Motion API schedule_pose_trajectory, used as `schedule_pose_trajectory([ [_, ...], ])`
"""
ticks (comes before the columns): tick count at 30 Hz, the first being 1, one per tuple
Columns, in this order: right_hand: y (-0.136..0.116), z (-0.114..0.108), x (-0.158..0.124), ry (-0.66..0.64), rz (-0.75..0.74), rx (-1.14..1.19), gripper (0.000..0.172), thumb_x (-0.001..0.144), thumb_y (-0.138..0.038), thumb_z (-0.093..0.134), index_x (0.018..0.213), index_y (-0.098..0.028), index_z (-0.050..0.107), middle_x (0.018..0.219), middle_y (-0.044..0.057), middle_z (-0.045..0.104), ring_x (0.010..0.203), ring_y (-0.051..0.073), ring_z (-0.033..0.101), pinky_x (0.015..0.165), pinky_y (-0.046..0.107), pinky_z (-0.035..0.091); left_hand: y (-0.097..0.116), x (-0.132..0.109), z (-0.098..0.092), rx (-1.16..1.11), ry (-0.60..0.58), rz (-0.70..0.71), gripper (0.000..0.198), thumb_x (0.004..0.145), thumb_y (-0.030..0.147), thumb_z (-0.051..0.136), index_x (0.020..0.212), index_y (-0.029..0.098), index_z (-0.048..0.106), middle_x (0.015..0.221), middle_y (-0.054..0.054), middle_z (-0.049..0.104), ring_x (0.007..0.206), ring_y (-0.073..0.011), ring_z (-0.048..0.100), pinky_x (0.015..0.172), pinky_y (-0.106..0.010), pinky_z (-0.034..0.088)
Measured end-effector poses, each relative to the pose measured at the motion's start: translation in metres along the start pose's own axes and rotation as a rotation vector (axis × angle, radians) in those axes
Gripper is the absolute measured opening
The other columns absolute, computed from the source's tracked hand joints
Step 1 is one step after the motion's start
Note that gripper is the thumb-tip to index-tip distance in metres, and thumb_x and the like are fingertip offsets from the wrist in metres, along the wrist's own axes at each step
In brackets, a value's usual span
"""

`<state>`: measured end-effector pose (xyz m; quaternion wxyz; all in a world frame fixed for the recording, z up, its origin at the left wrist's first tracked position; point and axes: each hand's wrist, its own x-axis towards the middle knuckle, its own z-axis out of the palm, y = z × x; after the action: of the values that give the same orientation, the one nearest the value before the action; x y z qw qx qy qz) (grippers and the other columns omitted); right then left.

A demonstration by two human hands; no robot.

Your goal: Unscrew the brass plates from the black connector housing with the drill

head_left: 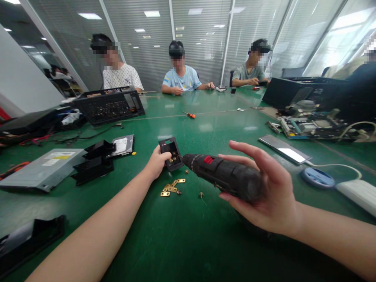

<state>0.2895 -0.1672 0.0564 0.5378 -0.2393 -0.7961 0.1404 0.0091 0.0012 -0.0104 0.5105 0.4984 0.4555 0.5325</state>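
Left hand closed on a small black rectangular plastic frame, thumb on its front face, remaining fingers hidden behind its left edge; frame tilted up off the green table mat, brass fittings showing in its lower part.

Right hand to the right of the frame, loosely cradling a black cordless power screwdriver with a red switch: palm and lower fingers under the body, index finger stretched straight above it, grip only half closed. Bit tip pointing left, at the brass fittings of the frame; actual contact impossible to tell.

Just below the frame, on the mat: a cluster of flat brass brackets and a few loose brass screws, apart from both hands.

Left of the frame: black folded plastic parts, a bare hard disk and, farther left, a grey metal optical drive.

Beyond the frame: an orange-handled screwdriver, a black open computer case to the far left, and three seated people at the far edge of the table.

Right of the frame, past the power tool: a silvery flat plate, a green circuit board, a blue round disc and a white box.
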Motion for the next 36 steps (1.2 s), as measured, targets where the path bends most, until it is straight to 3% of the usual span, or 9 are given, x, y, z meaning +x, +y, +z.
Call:
schedule_pose_trajectory([
  [3,-0.0005,-0.0058,0.0029,-0.082,-0.079,-0.145,0.094,0.084,0.004,0.069,0.161,-0.039,0.037,0.164,0.011,0.035,0.140,0.035,0.056,0.113,0.056,0.054,-0.0005,0.0001,-0.0001,0.000,-0.002,0.006,0.037,0.053,0.020,0.066,0.090,0.021,0.062,0.079,-0.001,0.068,0.079,-0.0260,0.070,0.078,-0.044,0.060],
  [6,-0.0024,-0.0091,0.0058,-0.104,-0.119,-0.273,0.069,0.086,0.000,0.069,0.148,-0.026,0.051,0.149,0.016,0.050,0.134,0.032,0.059,0.106,0.047,0.058,-0.0003,-0.0003,0.0002,0.001,0.007,0.013,0.036,0.053,0.019,0.065,0.089,0.020,0.062,0.078,0.000,0.068,0.078,-0.0250,0.069,0.079,-0.043,0.060],
  [10,-0.0049,-0.0077,0.0061,-0.114,-0.128,-0.316,0.053,0.086,-0.003,0.069,0.134,-0.021,0.056,0.142,0.018,0.054,0.129,0.031,0.061,0.100,0.043,0.060,0.0008,-0.0013,0.0011,0.002,0.006,0.011,0.037,0.052,0.020,0.065,0.089,0.020,0.062,0.078,0.000,0.068,0.078,-0.0248,0.069,0.078,-0.043,0.060],
  [24,-0.0039,-0.0092,0.0043,-0.119,-0.065,-0.279,0.065,0.084,-0.005,0.069,0.140,-0.029,0.050,0.143,0.015,0.052,0.131,0.033,0.058,0.102,0.049,0.058,0.0011,-0.0015,0.0012,-0.025,0.012,-0.010,0.038,0.053,0.018,0.065,0.090,0.020,0.061,0.080,0.000,0.067,0.078,-0.0243,0.068,0.079,-0.041,0.058],
  [32,-0.0025,-0.0085,0.0048,-0.110,-0.071,-0.262,0.066,0.083,-0.005,0.069,0.141,-0.029,0.051,0.143,0.015,0.052,0.128,0.032,0.060,0.101,0.047,0.058,-0.0062,0.0044,-0.0043,-0.019,-0.016,-0.008,0.044,0.055,0.021,0.072,0.098,0.020,0.061,0.085,0.000,0.070,0.078,-0.0214,0.069,0.079,-0.038,0.057],
  [36,-0.0014,-0.0053,0.0027,-0.072,-0.036,-0.190,0.075,0.080,-0.004,0.072,0.145,-0.031,0.048,0.142,0.013,0.055,0.130,0.033,0.059,0.105,0.049,0.055,-0.0052,0.0030,-0.0044,-0.063,-0.023,-0.037,0.046,0.060,0.026,0.080,0.103,0.020,0.062,0.087,0.000,0.071,0.079,-0.0214,0.071,0.078,-0.037,0.058],
])
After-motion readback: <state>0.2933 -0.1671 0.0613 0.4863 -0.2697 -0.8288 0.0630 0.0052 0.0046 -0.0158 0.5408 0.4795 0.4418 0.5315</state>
